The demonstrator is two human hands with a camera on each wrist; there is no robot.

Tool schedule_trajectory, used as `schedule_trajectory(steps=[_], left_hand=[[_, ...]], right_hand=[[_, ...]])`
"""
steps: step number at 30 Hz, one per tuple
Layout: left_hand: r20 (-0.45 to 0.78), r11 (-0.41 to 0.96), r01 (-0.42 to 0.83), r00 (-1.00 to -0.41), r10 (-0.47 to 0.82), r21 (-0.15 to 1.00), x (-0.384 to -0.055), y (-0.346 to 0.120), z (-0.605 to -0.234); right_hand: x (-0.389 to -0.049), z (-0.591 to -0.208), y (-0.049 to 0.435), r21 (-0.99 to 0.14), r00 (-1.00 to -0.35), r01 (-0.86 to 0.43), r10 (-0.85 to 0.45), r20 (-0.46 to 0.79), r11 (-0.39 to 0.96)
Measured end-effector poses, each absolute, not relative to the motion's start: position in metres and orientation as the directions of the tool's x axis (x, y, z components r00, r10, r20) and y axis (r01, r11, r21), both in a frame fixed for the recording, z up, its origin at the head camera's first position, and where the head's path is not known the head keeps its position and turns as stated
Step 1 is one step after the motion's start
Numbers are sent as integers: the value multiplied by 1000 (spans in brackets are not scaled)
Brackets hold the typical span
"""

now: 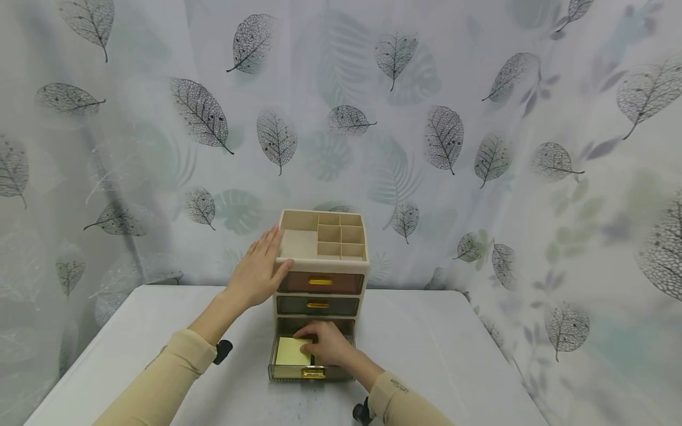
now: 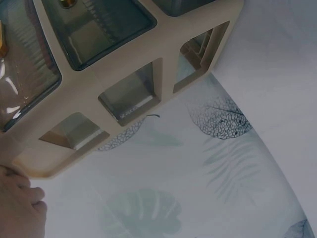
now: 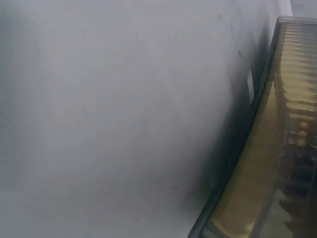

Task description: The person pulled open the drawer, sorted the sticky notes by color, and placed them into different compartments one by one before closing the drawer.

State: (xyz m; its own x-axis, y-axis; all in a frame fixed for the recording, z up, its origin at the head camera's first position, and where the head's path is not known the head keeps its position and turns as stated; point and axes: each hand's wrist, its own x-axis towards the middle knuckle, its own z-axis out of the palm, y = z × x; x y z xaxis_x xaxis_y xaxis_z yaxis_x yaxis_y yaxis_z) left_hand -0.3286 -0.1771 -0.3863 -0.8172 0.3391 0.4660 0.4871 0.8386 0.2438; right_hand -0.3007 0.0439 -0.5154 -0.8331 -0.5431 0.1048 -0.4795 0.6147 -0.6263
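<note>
A cream desktop drawer organizer point(image 1: 322, 264) stands on the table, its bottom drawer point(image 1: 288, 373) pulled out. My left hand point(image 1: 258, 272) rests on the organizer's upper left side with fingers extended; in the left wrist view only part of that hand point(image 2: 22, 208) shows at the organizer's edge. Inside the bottom drawer lies a yellow sticky note pad point(image 1: 290, 351). My right hand point(image 1: 331, 345) reaches into this drawer, its curled fingers and thumb pinching the pad at its right side. The right wrist view shows the translucent drawer point(image 3: 252, 188) from close up, without the hand.
The organizer's top tray point(image 1: 298, 244) has one large compartment and several small ones. Two closed drawers with gold handles, an upper brown drawer point(image 1: 341, 283) and a grey drawer point(image 1: 343, 306), sit above the pulled-out one. A leaf-patterned curtain point(image 1: 341, 154) hangs behind the white table point(image 1: 426, 355).
</note>
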Motion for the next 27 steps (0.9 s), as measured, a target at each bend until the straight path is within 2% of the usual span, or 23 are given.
schedule_trajectory(steps=[10,17,27], left_hand=[[466,838,491,-815,346,238,-329,-177,-386],[479,835,498,-806,346,234,-330,-177,-387],[457,836,492,-818,348,243,-329,-177,-386]], right_hand=[[-305,-519,44,-615,-808,-490,-587,54,618],[-305,-521,44,-553,-805,-506,-593,28,662],[-302,-513,51,-597,-802,-490,-596,25,635]])
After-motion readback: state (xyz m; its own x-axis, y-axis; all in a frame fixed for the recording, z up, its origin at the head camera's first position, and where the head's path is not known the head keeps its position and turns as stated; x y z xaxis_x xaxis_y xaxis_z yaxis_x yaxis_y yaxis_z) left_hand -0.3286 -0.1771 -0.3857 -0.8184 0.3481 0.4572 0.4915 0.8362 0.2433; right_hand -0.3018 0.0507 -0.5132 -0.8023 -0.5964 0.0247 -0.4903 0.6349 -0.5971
